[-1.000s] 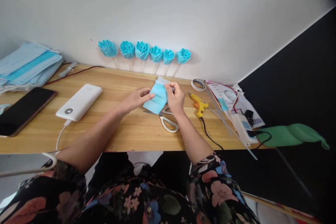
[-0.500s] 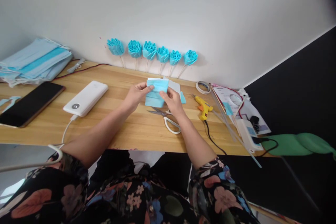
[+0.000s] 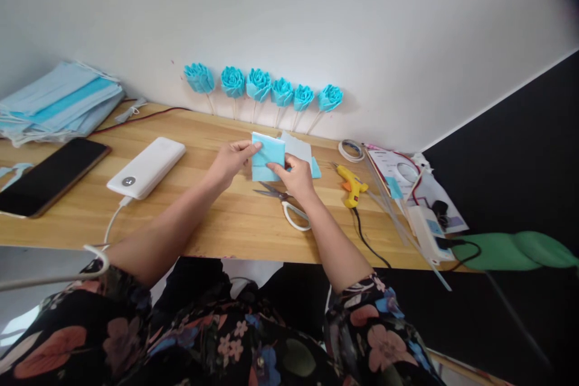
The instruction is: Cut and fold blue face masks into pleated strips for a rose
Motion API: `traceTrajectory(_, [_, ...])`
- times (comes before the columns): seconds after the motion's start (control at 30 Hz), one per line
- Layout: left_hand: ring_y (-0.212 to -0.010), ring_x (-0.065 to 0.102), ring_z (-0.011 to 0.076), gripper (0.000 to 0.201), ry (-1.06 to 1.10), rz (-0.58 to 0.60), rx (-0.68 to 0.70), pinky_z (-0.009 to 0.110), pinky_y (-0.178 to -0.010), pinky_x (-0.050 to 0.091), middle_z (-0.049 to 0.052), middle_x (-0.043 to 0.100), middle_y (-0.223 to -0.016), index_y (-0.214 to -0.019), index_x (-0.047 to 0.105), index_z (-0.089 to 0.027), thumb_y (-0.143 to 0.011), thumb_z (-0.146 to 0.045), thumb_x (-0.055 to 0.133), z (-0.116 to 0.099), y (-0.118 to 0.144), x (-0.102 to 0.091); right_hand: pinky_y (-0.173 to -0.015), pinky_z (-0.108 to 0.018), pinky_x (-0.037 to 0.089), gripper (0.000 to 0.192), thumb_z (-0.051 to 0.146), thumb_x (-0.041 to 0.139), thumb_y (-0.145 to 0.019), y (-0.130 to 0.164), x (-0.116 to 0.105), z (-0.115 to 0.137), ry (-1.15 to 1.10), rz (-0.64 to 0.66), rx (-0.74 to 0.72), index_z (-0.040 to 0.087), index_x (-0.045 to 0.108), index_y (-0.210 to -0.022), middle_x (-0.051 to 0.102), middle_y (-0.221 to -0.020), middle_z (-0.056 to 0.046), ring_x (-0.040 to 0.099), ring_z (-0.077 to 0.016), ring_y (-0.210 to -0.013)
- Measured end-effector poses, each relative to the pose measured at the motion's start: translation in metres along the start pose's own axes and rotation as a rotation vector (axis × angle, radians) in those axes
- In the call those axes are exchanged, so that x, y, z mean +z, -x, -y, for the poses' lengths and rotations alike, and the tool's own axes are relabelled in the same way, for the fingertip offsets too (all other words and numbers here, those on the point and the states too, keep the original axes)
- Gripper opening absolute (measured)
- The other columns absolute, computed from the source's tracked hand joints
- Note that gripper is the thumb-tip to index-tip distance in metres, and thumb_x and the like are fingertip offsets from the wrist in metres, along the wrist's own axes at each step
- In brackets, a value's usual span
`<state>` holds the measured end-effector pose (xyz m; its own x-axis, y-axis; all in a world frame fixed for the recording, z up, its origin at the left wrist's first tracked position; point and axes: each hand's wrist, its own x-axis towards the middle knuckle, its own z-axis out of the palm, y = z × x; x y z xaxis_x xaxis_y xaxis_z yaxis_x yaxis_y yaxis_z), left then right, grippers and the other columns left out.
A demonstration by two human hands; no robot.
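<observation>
Now | left hand (image 3: 230,160) pinches blue sheet (image 3: 268,157) | right hand (image 3: 294,173) pinches its lower edge | scissors (image 3: 286,204) just below, on desk (image 3: 217,223)

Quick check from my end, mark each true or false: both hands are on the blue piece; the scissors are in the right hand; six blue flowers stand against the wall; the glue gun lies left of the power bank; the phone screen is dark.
1. Both the left hand and the right hand hold the blue piece. True.
2. The scissors are in the right hand. False: they lie on the table under that hand.
3. Six blue flowers stand against the wall. True.
4. The glue gun lies left of the power bank. False: it lies far to the right.
5. The phone screen is dark. True.
</observation>
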<state>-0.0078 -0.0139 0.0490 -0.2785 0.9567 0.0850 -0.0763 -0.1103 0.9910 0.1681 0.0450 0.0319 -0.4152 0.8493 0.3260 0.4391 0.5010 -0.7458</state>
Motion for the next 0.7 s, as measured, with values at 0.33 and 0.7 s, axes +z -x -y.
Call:
traceTrajectory(0.33, [-0.065,0.06,0.0142,0.05,0.078,0.083,-0.059,0.027,-0.062,0.052,0.004,0.066,-0.073,-0.074,0.066,-0.014,-0.063,-0.06,0.08,-0.002,-0.001,0.002,-0.062,-0.027,0.033,0.038,0.049,0.07,-0.08,0.0,-0.001,0.001,0.052,0.002,-0.045,0.021,0.051,-0.062,0.052,-0.062,0.002,0.046,-0.0135,-0.062])
traceTrajectory(0.7, [-0.057,0.059,0.0134,0.032,-0.395,0.14,0.108,0.023,-0.052,0.04,-0.001,0.055,-0.058,-0.067,0.061,-0.015,-0.082,-0.044,0.062,0.005,0.011,0.014,-0.065,-0.025,0.042,0.037,0.053,0.063,-0.084,0.001,-0.008,0.007,-0.32,-0.078,-0.043,0.018,0.065,-0.074,0.058,-0.067,0.002,0.05,-0.0124,-0.067])
